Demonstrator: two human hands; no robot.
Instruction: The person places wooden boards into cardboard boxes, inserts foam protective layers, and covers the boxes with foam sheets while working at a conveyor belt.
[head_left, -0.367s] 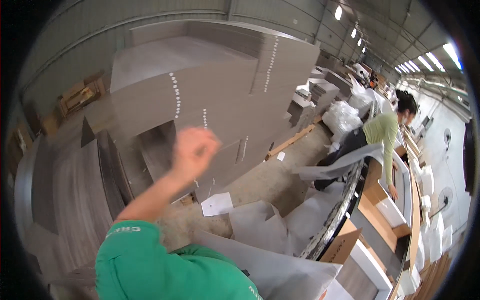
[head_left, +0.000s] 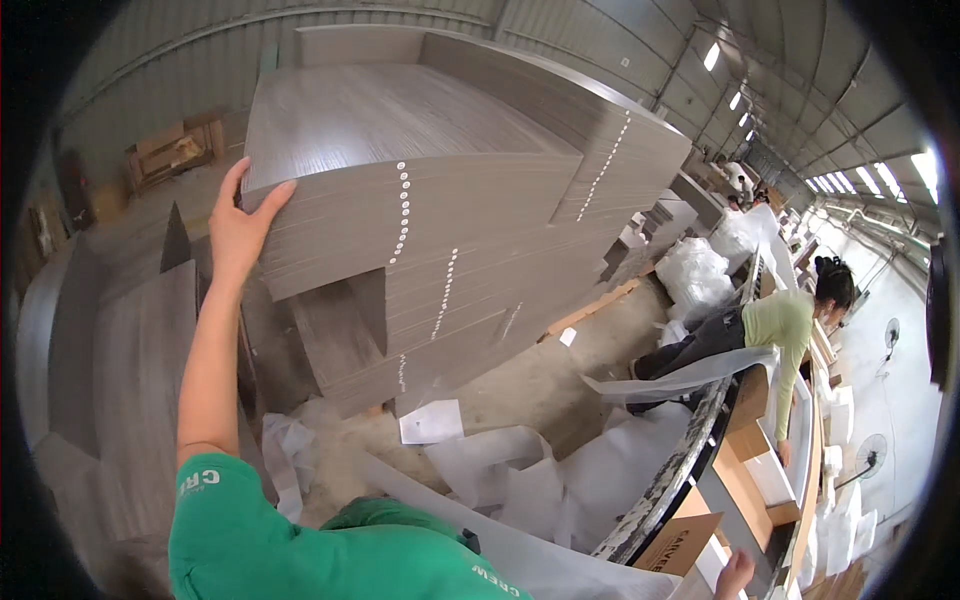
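My left hand (head_left: 240, 222) is at the near left corner of the top grey wood-grain board (head_left: 400, 112). Its thumb lies against the front edge and its fingers go along the left side, gripping the corner. Beneath that board is a tall stack of similar boards (head_left: 500, 215), with rows of white dots down their edges. At the lower right, my right hand (head_left: 735, 573) shows only in part, with its fingers curled. It is beside an open cardboard box (head_left: 682, 542) on the conveyor line, and what it holds, if anything, is hidden.
More grey boards (head_left: 140, 350) stand at the left. White foam sheeting (head_left: 610, 470) and a paper sheet (head_left: 432, 422) lie on the floor. Along the black-edged conveyor (head_left: 655, 480), a co-worker in a light green top (head_left: 775, 325) bends over another box. Wrapped bundles (head_left: 692, 275) are behind.
My left hand has moved left and up, from a blurred, curled shape before the stack to the top board's corner. My right hand has come into view at the lower right. The view has shifted slightly.
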